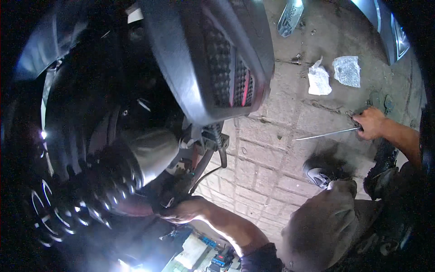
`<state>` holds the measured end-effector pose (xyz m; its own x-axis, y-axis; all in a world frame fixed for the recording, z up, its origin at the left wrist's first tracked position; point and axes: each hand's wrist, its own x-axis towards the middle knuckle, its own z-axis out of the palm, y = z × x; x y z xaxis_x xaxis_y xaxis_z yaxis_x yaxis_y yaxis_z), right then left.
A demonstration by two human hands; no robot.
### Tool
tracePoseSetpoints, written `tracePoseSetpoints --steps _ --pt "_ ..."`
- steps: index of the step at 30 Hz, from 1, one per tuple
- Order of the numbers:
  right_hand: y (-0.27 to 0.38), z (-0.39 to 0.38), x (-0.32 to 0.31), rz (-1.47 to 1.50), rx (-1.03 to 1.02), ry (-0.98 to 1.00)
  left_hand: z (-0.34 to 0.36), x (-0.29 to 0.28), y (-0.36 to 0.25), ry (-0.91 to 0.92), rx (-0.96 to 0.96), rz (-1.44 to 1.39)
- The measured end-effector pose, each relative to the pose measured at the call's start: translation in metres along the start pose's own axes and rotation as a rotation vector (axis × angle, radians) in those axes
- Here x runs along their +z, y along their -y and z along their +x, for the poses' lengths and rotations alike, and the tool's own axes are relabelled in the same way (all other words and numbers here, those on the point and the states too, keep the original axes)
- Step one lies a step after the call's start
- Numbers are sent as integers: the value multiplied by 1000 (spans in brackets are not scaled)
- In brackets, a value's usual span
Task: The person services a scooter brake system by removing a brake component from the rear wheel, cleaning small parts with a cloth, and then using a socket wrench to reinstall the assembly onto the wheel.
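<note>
My right hand [372,124] is closed round the handle of a long, thin screwdriver [327,133], its metal shaft pointing left above the brick floor. My left hand [185,211] reaches in under the rear of a dark motorbike, beside its coil spring [97,197] and a shiny rounded metal part [156,154]. Those fingers are lost in shadow among the dark parts, so what they touch is hidden. Above hangs the bike's dark body panel [181,68] with a tail light [231,72] showing a red strip. A thin black cable [206,177] runs near my left hand.
Two crumpled pieces of pale wrapping [320,80] lie on the brick floor [272,145], with a small bolt [297,59] near them. A loose shiny panel [290,18] lies farther off. My bent knee [321,222] and shoe [317,174] are at lower right; boxes [219,259] stand below.
</note>
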<state>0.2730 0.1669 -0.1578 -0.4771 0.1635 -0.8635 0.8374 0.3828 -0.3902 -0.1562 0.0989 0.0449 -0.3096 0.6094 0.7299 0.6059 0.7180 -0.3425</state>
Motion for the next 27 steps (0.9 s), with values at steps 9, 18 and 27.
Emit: tracePoseSetpoints --steps 9,18,27 --pt "8 -19 4 -71 -432 -254 11 -6 -2 80 -241 -267" --pt "25 -19 -29 -110 -459 -355 -9 7 7 177 -406 -654" --pt "20 -21 -40 -93 -572 -370 19 -21 -37 187 -518 -971"
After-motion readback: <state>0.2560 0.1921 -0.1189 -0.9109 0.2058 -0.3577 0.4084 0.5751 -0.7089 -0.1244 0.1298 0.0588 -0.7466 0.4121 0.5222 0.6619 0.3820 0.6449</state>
